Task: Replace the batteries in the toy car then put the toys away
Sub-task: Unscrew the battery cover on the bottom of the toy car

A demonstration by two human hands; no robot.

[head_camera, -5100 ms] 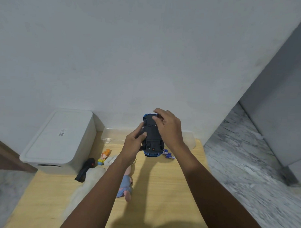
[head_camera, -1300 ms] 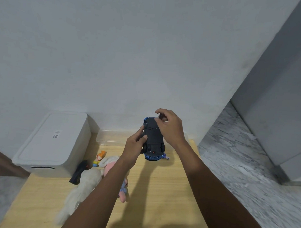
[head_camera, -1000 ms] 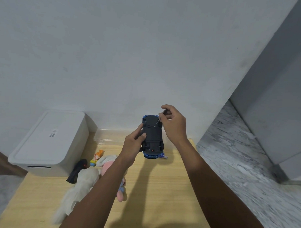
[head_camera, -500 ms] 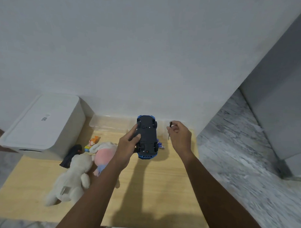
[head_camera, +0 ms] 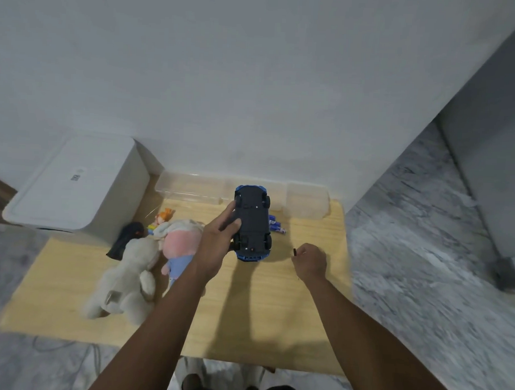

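My left hand [head_camera: 216, 240] grips the blue toy car [head_camera: 254, 221] by its left side and holds it upside down above the wooden table [head_camera: 246, 311], black underside facing me. My right hand [head_camera: 311, 261] is low over the table to the right of the car and pinches a small dark screwdriver [head_camera: 294, 251]. Blue batteries [head_camera: 275, 224] lie on the table just right of the car. A white plush [head_camera: 127, 280], a pink and blue plush [head_camera: 178, 247] and a small orange-haired figure [head_camera: 163, 216] lie at the left.
A white lidded storage box [head_camera: 75, 188] stands at the back left. Clear plastic containers [head_camera: 192, 186] line the wall behind the car. A black remote [head_camera: 124, 239] lies beside the box. Marble floor surrounds the table, with a grey cabinet at the right.
My right hand came off the car's underside with the screwdriver and dropped to the right, near the table. The view tilted down, so more of the table shows.
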